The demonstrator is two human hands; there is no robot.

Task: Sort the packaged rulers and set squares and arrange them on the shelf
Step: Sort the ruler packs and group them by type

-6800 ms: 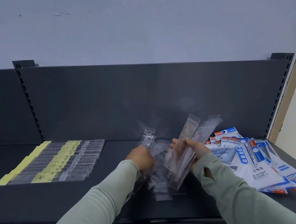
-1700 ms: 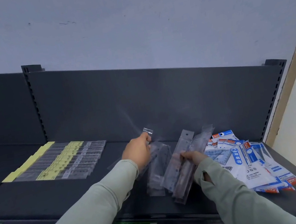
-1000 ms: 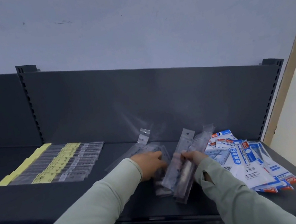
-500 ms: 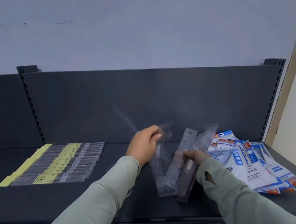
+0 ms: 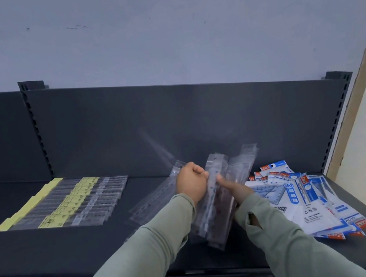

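The left hand (image 5: 192, 182) curls its fingers round the upper part of one sleeve in a fanned bundle of clear plastic-sleeved rulers (image 5: 213, 215); the right hand (image 5: 234, 189) grips the same bundle at its middle from the right side, though how its fingers lie behind the plastic is hidden. The bundle hangs above the dark grey metal shelf (image 5: 51, 250), between a row of clear ruler packs with yellow labels (image 5: 67, 202) to the left and a heap of blue-and-white set square packets (image 5: 307, 200) to the right; a few loose clear sleeves (image 5: 153, 200) lie just left of the hands.

These packs look light, stiff along their length and slick on the film, so they would likely slide apart unless pinched across the width near the middle.

The long axis runs from the near edge up and away towards the back panel; the hang-hole tabs point to the far upper end.
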